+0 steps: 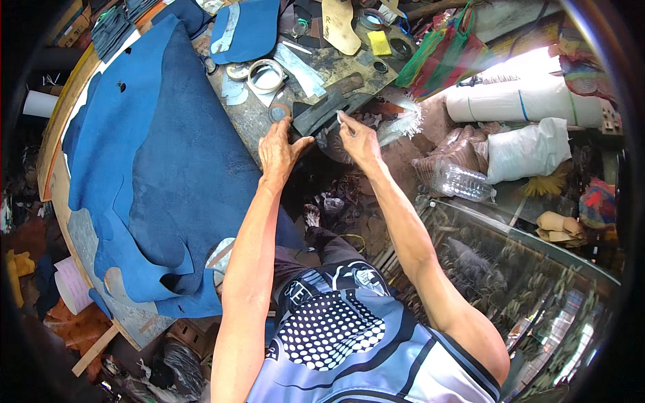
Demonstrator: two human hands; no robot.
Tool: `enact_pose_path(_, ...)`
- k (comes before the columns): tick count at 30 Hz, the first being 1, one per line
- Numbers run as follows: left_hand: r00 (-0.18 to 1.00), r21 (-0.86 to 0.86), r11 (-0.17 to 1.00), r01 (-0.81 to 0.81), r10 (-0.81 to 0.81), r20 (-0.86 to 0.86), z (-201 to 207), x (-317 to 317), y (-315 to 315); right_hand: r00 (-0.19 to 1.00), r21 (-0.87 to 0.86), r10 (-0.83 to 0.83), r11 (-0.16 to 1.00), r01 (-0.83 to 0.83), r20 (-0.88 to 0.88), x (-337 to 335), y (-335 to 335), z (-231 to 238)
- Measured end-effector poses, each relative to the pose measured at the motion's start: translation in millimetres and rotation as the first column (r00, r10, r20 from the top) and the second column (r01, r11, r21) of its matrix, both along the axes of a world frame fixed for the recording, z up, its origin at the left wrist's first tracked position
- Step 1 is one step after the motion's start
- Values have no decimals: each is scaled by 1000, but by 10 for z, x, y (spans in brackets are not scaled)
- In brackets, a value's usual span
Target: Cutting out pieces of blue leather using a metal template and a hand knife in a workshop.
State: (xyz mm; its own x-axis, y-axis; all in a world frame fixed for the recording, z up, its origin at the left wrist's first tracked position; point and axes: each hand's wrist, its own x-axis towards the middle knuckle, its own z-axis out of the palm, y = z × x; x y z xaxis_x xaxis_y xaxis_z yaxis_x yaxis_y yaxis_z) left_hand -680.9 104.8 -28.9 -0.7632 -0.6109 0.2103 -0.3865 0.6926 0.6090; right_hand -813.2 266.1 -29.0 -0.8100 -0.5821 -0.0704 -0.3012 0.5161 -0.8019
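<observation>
At the edge of the cluttered worktable, my left hand (277,149) rests with thumb and fingers apart. Its fingertips are beside a small round piece (279,111), and the thumb points to the near end of a dark, flat-sided block (321,115). My right hand (361,142) is closed in a pinch at the other side of that block. A small whitish bit (339,117) shows at its fingertips; its kind is too small to make out. Left of my hands, large blue leather-like sheets (181,134) drape over a board.
On the worktable (236,127) lie a tape roll (266,76), a blue panel (245,30), a cream template (340,27) and a yellow block (379,43). To the right are a white sack (529,149), a plastic bottle (463,181) and a glass-topped case (524,235).
</observation>
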Motion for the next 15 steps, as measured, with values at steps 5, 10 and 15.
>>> enact_pose_path(5, 1000, 27, 1000, -3, 2, 9, -12, -2, -10, 989, -22, 98, 995, -101, -113, 91, -22, -182)
enact_pose_path(10, 1000, -18, 1000, -13, 13, -15, -18, 1, -4, 971, 88, 134, 989, -119, -200, 124, 20, -106)
enact_pose_path(15, 999, -18, 1000, -6, 6, -36, -17, -7, 6, 972, 29, 80, 997, -75, -221, 83, 24, -115)
